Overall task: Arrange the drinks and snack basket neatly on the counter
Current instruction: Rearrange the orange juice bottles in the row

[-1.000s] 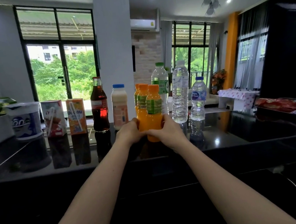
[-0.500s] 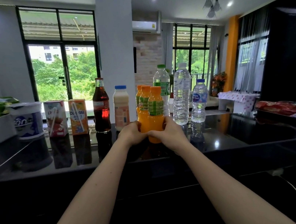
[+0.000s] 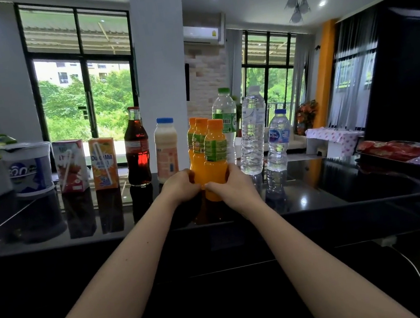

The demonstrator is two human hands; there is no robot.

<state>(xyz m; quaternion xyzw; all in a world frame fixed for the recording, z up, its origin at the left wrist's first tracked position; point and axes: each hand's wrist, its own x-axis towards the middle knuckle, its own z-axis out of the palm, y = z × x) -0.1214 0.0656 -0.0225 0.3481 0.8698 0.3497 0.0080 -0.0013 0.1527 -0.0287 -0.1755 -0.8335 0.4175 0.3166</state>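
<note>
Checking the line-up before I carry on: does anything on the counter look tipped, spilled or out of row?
Nothing is tipped or spilled. Only the three orange juice bottles bunch together ahead of the row, held between both hands.

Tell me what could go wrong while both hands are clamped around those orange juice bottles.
1. The left hand and right hand grip only the bases of three tall orange juice bottles; a push could tip them.
2. The clear plastic water bottles stand close on the right and could get knocked.
3. The glossy black counter looks slick, so bottles may slide.
</note>
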